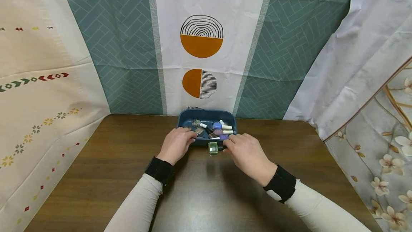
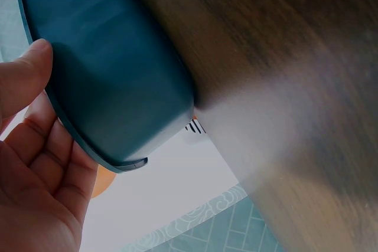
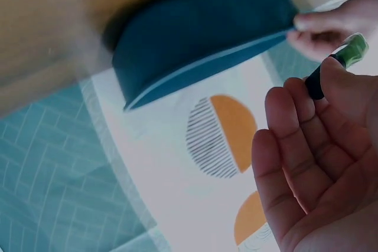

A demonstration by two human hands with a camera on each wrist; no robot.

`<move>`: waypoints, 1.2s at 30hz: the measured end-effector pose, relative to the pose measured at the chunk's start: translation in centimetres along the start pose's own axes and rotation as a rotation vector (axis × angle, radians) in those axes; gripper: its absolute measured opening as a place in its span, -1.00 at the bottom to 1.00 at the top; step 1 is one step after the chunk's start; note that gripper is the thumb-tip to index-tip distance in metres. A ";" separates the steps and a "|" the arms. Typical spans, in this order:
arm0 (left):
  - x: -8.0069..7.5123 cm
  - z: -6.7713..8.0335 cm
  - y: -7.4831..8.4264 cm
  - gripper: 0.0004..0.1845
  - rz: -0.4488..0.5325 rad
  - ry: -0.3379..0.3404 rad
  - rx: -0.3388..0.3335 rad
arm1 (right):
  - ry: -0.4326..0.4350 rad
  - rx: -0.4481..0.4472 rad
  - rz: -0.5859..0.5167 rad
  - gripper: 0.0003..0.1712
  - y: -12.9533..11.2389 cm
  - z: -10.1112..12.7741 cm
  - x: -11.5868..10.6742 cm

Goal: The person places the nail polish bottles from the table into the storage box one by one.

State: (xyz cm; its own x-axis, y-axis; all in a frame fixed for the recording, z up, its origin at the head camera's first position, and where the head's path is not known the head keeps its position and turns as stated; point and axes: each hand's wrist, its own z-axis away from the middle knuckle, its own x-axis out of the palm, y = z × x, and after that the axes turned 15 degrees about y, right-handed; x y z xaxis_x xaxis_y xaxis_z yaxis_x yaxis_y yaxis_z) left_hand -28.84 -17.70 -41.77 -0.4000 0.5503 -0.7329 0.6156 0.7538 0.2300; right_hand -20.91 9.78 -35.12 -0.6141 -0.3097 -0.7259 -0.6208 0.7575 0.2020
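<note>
While my left hand (image 1: 176, 144) pinches the near-left rim of the dark blue tray (image 1: 184, 118), thumb on the outer wall and fingers over the edge as the left wrist view shows, my right hand (image 1: 247, 153) grasps a green nail polish bottle (image 1: 213, 148) by its black cap, the glass body poking out just in front of the tray's near wall. The right wrist view confirms it: the cap sits between thumb and fingertips, with the remaining fingers (image 3: 282, 146) spread loosely rather than clenched. The tray stands at the far edge of the brown worktop (image 1: 112, 160), against the patterned curtain (image 1: 201, 46), and several nail polish bottles (image 1: 219, 129) lie jumbled inside it, blue, purple, silver and dark ones with white or black caps. I judge the work to be at an early stage: the green bottle is the only one outside the tray, and it hangs just above the worktop or barely touches it, I cannot tell which. No other bottle stands anywhere on the worktop in front of the tray, so nearly the whole lot remains to be handled. Whether this one is leaving the tray or heading into it, I cannot say from these views.
</note>
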 end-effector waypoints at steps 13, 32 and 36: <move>0.0 -0.2 0.2 -0.89 0.005 -0.012 -0.013 | -0.037 0.042 0.070 -0.83 3.6 -3.6 2.2; 0.1 -0.2 -0.1 -0.88 -0.011 -0.044 -0.037 | -0.189 0.009 0.119 -0.90 4.3 -6.7 6.0; 0.1 -0.2 -0.1 -0.89 -0.014 -0.039 -0.033 | -0.259 -0.013 0.141 -0.90 3.8 -7.0 6.8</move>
State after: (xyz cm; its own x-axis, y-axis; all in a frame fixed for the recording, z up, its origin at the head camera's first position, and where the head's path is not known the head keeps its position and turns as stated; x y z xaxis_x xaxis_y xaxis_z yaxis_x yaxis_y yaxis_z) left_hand -29.06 -17.61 -41.74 -0.3810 0.5256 -0.7606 0.5873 0.7730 0.2399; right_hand -30.86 6.57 -34.72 -0.5511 -0.0434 -0.8333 -0.5452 0.7748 0.3201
